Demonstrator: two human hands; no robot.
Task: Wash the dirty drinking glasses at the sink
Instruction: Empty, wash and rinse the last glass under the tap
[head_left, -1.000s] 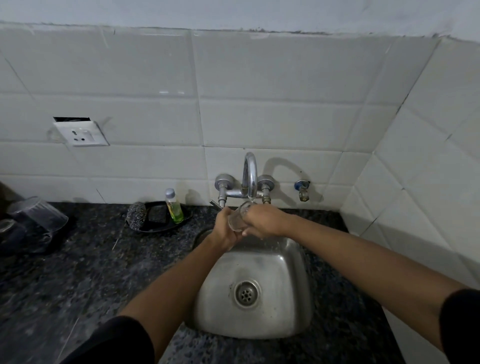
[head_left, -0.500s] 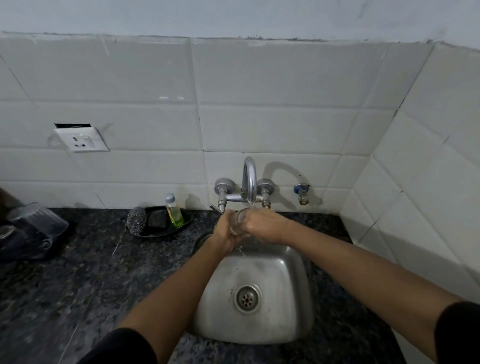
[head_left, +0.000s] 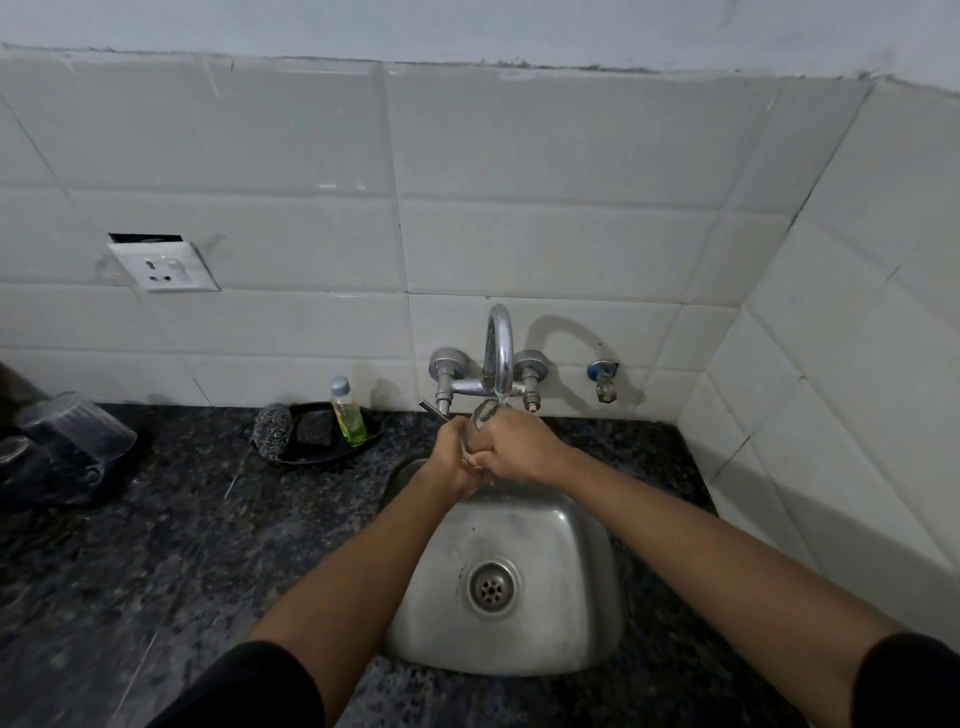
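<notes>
While held under the tap above the steel sink, drinking glass clasped between left hand and right hand, both wrapped around it. Nearby on the dark counter, upturned glasses far left, soap bottle in a black tray.

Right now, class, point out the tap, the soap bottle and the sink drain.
tap (head_left: 500, 343), head view, on the curved spout.
soap bottle (head_left: 349, 415), head view, on its green body.
sink drain (head_left: 490, 587), head view, on the strainer's middle.

White tiled corner walls, a loose wall socket, dark speckled granite counter.
</notes>
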